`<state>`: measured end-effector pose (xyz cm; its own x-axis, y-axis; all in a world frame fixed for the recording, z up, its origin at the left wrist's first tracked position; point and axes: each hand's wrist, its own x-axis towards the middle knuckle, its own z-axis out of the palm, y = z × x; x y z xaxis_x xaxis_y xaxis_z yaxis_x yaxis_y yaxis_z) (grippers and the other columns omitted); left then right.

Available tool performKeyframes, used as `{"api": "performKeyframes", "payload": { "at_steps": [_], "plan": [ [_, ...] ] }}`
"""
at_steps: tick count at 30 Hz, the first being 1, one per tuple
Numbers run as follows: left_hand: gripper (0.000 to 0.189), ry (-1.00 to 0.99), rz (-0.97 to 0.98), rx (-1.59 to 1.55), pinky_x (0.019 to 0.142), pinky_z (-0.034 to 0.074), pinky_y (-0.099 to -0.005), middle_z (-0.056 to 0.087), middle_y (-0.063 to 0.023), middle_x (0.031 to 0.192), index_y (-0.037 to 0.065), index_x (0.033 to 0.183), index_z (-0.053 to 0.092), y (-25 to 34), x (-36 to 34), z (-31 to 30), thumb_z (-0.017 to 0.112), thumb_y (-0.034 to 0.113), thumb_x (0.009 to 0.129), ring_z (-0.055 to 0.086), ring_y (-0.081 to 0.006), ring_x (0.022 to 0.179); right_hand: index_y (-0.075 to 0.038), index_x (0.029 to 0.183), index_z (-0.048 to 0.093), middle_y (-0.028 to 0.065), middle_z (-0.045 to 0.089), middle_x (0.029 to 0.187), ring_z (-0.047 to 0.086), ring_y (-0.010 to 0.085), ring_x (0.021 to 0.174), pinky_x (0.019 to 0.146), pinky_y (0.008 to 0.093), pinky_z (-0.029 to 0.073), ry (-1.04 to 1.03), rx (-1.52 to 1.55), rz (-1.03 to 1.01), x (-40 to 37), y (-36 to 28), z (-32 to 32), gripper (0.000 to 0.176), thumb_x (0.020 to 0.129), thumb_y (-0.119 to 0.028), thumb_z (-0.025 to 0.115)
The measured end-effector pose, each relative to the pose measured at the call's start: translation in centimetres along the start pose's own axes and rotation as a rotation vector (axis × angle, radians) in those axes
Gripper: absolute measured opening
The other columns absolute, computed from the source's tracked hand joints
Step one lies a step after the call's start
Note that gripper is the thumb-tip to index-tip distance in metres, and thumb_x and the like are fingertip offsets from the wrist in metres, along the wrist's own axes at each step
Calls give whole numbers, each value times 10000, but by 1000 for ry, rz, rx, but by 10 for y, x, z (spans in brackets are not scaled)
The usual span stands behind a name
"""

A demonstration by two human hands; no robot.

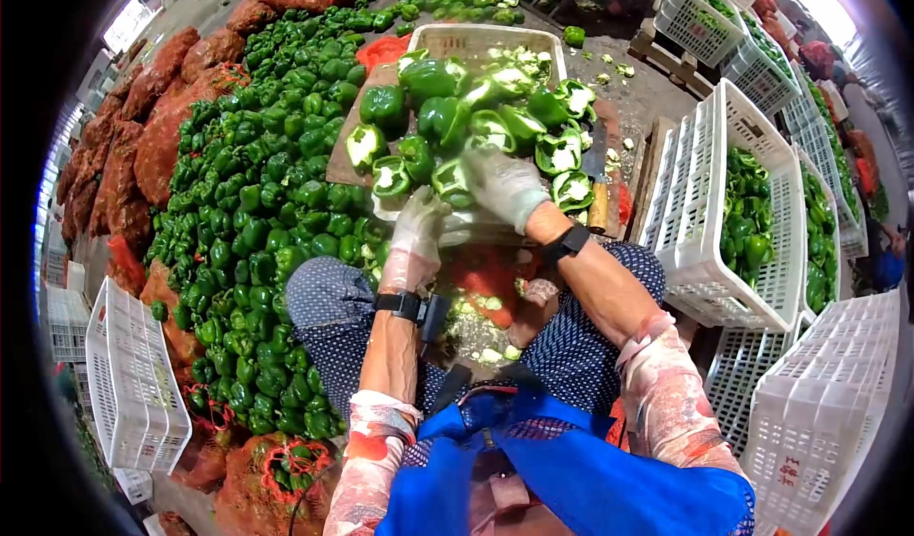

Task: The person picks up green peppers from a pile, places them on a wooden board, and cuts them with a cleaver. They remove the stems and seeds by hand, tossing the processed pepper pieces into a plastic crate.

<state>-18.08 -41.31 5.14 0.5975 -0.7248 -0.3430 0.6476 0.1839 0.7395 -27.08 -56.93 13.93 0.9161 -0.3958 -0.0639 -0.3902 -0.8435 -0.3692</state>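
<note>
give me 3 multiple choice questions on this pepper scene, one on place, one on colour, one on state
1. Where is the knife? A) on the board, right of the right hand B) on the floor C) in a bucket
2. What colour are the crates? A) blue B) white C) black
3. How are many peppers on the board? A) cut open B) wrapped in foil C) burnt black
Answers: 1 A, its wooden handle lies near the right wrist; 2 B, white lattice walls; 3 A, pale cores show.
</note>
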Motion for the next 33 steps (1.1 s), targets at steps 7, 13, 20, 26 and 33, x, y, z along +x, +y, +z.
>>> {"api": "performKeyframes", "payload": {
  "at_steps": [7,13,20,26,33],
  "plan": [
    [310,-156,412,806,793,552,-338,595,-113,1102,29,1220,521,-20,46,-55,513,195,958,620,-238,935,-59,1332,451,231,534,1242,592,379,1064,906,433,501,15,138,-59,17,15,33,554,824,-203,618],
    [438,-126,0,-124,681,610,-396,611,-116,1103,84,1244,515,22,-40,26,490,413,956,658,-262,885,-111,1263,519,171,610,1139,595,350,1046,883,438,490,-23,222,-418,-15,-7,18,484,793,-188,607],
    [520,-45,258,-299,776,577,-375,614,-121,1148,33,1294,502,41,-49,27,618,318,876,642,-263,963,-61,1130,614,132,664,928,638,293,889,783,405,511,199,737,-351,-38,-15,13,317,872,-245,628],
    [707,-167,316,100,866,517,-319,556,-122,1259,51,1428,355,69,-80,71,696,131,814,593,-209,1047,-44,1105,599,20,641,874,583,72,658,546,213,491,-296,1817,189,-53,-44,-7,216,944,-188,588],
    [553,-208,314,203,973,467,-349,475,-70,1388,113,1435,373,61,-83,74,548,300,946,511,-216,1210,-11,1181,577,102,642,997,639,166,783,638,259,532,-98,1554,-11,-54,-38,-13,437,875,-302,688]
  ]
}}
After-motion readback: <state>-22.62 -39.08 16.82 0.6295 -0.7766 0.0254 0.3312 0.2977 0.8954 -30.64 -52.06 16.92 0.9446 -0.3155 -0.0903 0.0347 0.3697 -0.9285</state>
